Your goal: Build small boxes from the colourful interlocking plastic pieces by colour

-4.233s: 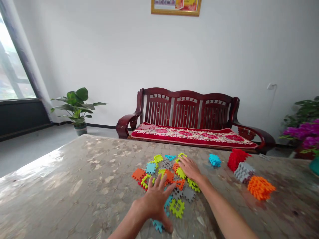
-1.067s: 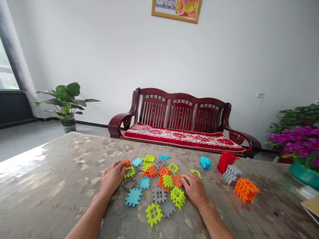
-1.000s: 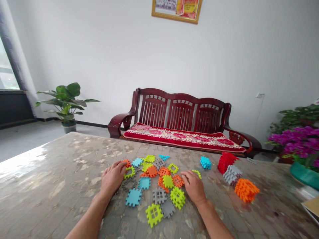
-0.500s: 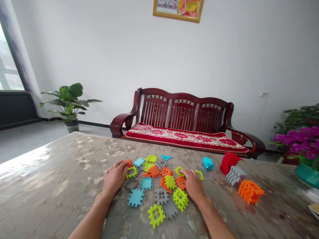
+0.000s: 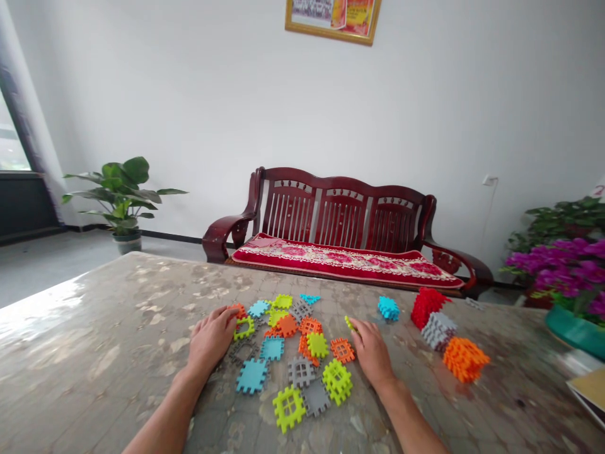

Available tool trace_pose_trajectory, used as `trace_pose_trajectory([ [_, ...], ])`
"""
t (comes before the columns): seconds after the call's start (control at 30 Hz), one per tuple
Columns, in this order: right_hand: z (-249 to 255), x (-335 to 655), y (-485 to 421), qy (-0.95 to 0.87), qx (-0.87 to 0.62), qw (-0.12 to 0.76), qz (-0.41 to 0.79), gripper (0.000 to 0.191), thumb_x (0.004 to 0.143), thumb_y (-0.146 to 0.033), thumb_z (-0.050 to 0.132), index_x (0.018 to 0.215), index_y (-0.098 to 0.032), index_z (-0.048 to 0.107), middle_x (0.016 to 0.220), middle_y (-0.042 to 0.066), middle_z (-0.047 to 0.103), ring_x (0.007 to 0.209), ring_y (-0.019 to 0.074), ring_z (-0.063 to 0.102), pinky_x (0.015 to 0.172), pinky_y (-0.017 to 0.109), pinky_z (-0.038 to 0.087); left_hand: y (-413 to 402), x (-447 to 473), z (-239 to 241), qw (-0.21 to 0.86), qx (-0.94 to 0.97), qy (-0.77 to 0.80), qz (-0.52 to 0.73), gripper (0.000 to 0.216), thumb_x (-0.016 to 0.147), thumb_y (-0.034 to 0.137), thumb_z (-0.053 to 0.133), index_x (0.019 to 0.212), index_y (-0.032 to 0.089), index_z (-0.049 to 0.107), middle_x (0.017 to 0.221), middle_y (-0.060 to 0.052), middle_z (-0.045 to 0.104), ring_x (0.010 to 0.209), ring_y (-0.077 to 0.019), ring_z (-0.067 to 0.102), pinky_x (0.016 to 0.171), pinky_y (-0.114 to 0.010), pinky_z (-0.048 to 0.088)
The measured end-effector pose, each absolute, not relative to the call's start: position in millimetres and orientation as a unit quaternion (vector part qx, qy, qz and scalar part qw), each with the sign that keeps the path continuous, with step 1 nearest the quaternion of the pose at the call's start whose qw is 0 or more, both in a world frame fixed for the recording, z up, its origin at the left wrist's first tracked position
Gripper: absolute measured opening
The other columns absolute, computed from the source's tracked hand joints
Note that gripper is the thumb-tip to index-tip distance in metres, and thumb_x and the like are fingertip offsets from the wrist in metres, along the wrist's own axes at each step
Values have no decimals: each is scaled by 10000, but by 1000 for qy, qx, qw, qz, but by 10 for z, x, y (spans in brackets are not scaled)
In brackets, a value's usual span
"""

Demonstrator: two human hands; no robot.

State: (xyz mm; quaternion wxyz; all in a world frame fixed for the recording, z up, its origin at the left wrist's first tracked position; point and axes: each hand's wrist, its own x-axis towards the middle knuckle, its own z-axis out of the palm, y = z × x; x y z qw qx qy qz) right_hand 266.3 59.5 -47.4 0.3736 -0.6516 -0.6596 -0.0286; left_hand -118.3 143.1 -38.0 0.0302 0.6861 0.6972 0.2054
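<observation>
My right hand [image 5: 372, 348] pinches a lime-green interlocking tile [image 5: 348, 322] by its edge, so it shows nearly edge-on; most of it is behind the fingers. My left hand [image 5: 212, 335] lies on the table with fingers stretched out, its fingertips at an orange tile [image 5: 239, 310] and a lime-green ring-shaped tile [image 5: 244, 328]. Between the hands lie scattered notched plastic tiles: a blue one [image 5: 252, 376], a grey window tile [image 5: 301, 371], a lime-green window tile [image 5: 289, 407] and several others, some overlapping. An orange window tile [image 5: 342, 350] sits just left of my right hand.
To the right stand stacked tiles in blue [image 5: 388, 308], red [image 5: 428, 308], grey [image 5: 439, 331] and orange [image 5: 466, 359]. A teal flowerpot [image 5: 574, 331] is at the table's right side. Behind the patterned table [image 5: 118, 353] stands a wooden bench [image 5: 340, 214].
My right hand has picked up the lime-green tile, which lay flat near its fingertips and is now tilted in its grip. My left hand has stayed by the same tiles. The view has shifted slightly right.
</observation>
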Motion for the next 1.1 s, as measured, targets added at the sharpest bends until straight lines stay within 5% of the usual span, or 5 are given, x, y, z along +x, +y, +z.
trace_pose_trajectory([
  [0.17,-577,2759,693,-559,-652,510,48,447,874,-407,381,1084,-177,701,1099,109,720,990,237,657,849,369,539,1431,-1188,-376,27,686,696,211,428,935,350,324,1209,334,652,1360,-17,585,1208,-247,562,1034,-423,392],
  [0.3,-596,2796,753,-517,-672,516,118,490,839,-457,396,1081,-167,708,1081,117,731,866,248,693,669,347,575,1429,-1182,-380,27,684,697,214,425,932,351,333,1204,326,658,1354,-26,589,1202,-255,564,1039,-430,389],
  [0.53,-507,2646,762,-598,-676,429,-22,428,813,-187,405,1142,-175,677,1164,96,690,1111,215,613,1002,364,461,1430,-1178,-378,28,683,698,213,431,932,351,330,1210,331,658,1355,-23,591,1185,-263,572,1019,-435,407],
  [0.9,-166,2326,723,-617,-760,195,-69,426,808,-332,614,1223,-237,630,1190,53,693,1110,241,572,931,328,412,1432,-1183,-393,24,683,696,222,424,931,358,344,1204,329,666,1349,-29,595,1185,-262,566,1030,-430,394],
  [1.1,-152,2313,741,-602,-781,146,-80,423,794,-382,630,1203,-273,633,1121,70,720,1055,245,603,867,344,409,1427,-1177,-382,31,683,698,214,436,937,367,320,1216,333,654,1360,-25,584,1197,-263,556,1030,-432,384],
])
